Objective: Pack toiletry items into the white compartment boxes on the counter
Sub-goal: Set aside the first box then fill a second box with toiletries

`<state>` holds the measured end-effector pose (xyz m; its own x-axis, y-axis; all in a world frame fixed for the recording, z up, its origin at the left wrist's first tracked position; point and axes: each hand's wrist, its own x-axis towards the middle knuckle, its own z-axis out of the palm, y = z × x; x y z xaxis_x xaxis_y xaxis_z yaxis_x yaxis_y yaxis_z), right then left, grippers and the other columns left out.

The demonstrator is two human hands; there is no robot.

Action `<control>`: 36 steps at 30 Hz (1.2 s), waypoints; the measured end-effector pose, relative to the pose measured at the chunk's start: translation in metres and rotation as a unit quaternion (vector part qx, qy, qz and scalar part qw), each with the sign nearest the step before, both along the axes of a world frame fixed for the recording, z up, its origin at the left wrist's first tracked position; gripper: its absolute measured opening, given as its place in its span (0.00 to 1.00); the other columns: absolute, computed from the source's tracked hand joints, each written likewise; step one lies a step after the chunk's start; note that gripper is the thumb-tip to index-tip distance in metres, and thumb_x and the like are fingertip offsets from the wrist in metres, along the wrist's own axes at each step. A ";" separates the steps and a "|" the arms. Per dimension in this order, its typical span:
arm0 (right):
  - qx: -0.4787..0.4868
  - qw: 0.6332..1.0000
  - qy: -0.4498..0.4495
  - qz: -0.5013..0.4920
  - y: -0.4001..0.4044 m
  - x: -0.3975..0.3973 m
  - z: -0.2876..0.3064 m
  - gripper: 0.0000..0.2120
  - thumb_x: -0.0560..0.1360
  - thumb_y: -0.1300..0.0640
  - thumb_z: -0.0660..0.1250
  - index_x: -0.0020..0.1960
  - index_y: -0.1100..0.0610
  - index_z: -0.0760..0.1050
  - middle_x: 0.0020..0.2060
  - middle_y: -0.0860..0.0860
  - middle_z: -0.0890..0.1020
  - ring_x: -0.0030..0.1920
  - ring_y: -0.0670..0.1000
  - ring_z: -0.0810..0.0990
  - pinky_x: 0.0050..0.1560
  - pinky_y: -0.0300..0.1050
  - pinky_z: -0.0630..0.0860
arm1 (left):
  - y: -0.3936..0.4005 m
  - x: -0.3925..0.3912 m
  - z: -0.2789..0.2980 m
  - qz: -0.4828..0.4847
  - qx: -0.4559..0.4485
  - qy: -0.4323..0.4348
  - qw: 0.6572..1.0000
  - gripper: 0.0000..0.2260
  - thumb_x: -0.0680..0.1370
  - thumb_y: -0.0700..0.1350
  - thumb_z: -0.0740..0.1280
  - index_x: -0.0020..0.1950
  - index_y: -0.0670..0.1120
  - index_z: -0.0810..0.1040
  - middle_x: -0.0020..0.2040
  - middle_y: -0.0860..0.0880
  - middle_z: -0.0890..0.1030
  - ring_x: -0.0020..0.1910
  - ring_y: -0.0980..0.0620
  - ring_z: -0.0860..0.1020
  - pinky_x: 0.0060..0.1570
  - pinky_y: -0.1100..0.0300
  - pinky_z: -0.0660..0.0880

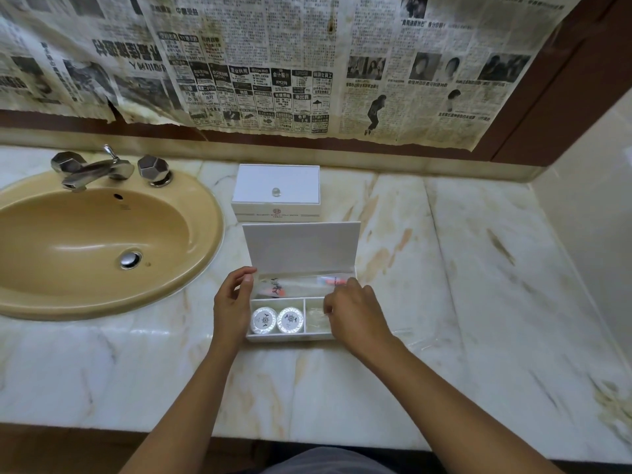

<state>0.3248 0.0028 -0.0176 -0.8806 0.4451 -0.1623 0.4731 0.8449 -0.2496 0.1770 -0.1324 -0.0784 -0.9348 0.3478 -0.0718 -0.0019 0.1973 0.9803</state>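
Here the right hand (355, 313) reached over the open box (290, 336), fingers curled at a clear packet (316, 319) in the front right compartment, apparently pinching it to settle it. The left hand (232, 302) lay relaxed against the box's left wall, probably steadying it. Two round wrapped soaps (277, 319) filled the front left compartment; a closed box (276, 189) stood behind on the marble counter (478, 268), beside the basin (102, 241).

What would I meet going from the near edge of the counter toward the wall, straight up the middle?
Two round wrapped soaps in the open box's front compartment → wrapped items in its long back compartment → its raised lid → closed white box → newspaper on the wall.
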 end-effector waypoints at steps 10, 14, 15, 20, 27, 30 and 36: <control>-0.054 0.997 0.014 -0.052 -0.002 -0.001 -0.007 0.12 0.73 0.68 0.61 0.51 0.60 0.80 0.53 0.56 0.79 0.50 0.57 0.79 0.47 0.44 0.75 | 0.000 0.000 0.000 0.001 0.007 -0.002 1.000 0.07 0.81 0.39 0.62 0.54 0.45 0.80 0.48 0.57 0.80 0.44 0.70 0.77 0.42 0.77 0.70; -0.101 0.993 -0.015 -0.061 -0.005 -0.003 -0.011 0.11 0.78 0.56 0.60 0.46 0.60 0.79 0.46 0.56 0.81 0.48 0.57 0.79 0.43 0.44 0.70 | 0.001 -0.001 -0.001 0.001 0.008 0.001 1.000 0.07 0.81 0.39 0.62 0.54 0.44 0.80 0.49 0.56 0.80 0.45 0.70 0.77 0.43 0.77 0.70; -0.117 0.991 -0.027 -0.059 -0.006 -0.002 -0.013 0.11 0.79 0.55 0.59 0.43 0.59 0.77 0.45 0.56 0.81 0.47 0.57 0.78 0.41 0.43 0.68 | 0.000 -0.001 -0.002 0.001 0.009 0.001 1.000 0.07 0.81 0.39 0.62 0.54 0.44 0.80 0.49 0.56 0.80 0.45 0.70 0.77 0.43 0.77 0.70; -0.142 0.988 -0.012 -0.059 -0.010 0.000 -0.019 0.11 0.79 0.55 0.58 0.43 0.58 0.76 0.41 0.54 0.80 0.44 0.55 0.77 0.39 0.42 0.64 | 0.000 -0.002 -0.003 -0.002 0.011 -0.004 1.000 0.07 0.81 0.39 0.62 0.54 0.45 0.80 0.50 0.54 0.81 0.46 0.67 0.78 0.44 0.75 0.72; -0.135 0.976 0.156 -0.066 0.002 0.011 -0.011 0.09 0.76 0.59 0.65 0.53 0.56 0.82 0.53 0.50 0.83 0.56 0.48 0.79 0.55 0.40 0.74 | 0.000 -0.002 -0.003 -0.002 0.005 -0.003 1.000 0.07 0.80 0.40 0.63 0.53 0.46 0.80 0.50 0.55 0.81 0.47 0.68 0.77 0.45 0.76 0.70; -0.138 0.965 0.196 -0.107 0.016 0.019 -0.007 0.09 0.74 0.64 0.66 0.50 0.57 0.82 0.51 0.50 0.83 0.50 0.50 0.80 0.53 0.41 0.76 | 0.000 -0.002 -0.003 -0.002 0.002 -0.002 1.000 0.07 0.81 0.40 0.62 0.53 0.46 0.80 0.50 0.56 0.81 0.46 0.68 0.77 0.44 0.77 0.70; -0.123 0.962 0.181 -0.160 0.036 0.037 -0.005 0.09 0.75 0.64 0.65 0.50 0.56 0.82 0.45 0.51 0.82 0.43 0.48 0.77 0.48 0.40 0.74 | 0.000 -0.002 -0.003 -0.005 0.001 -0.001 1.000 0.07 0.81 0.40 0.62 0.54 0.46 0.79 0.49 0.56 0.80 0.45 0.69 0.77 0.43 0.77 0.70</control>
